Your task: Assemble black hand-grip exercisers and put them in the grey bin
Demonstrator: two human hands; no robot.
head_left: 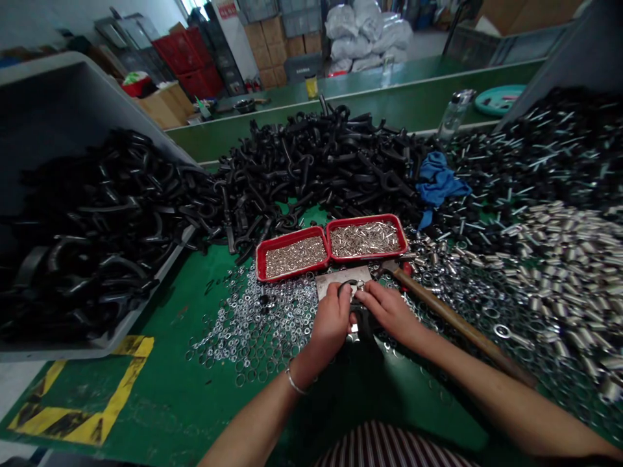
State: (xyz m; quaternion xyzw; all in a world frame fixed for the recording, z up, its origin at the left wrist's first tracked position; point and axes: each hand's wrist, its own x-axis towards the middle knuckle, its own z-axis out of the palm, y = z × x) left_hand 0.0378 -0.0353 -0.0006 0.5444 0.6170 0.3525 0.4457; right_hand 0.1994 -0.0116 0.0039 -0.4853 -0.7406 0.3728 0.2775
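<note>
Though half-hidden — black part (361,314) between hands (333,316) (390,312).

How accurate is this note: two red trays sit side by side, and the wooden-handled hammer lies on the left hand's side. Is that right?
Not quite: the head view shows the wooden-handled hammer on the side of the right hand, not the left. The two red trays do sit side by side.
</note>
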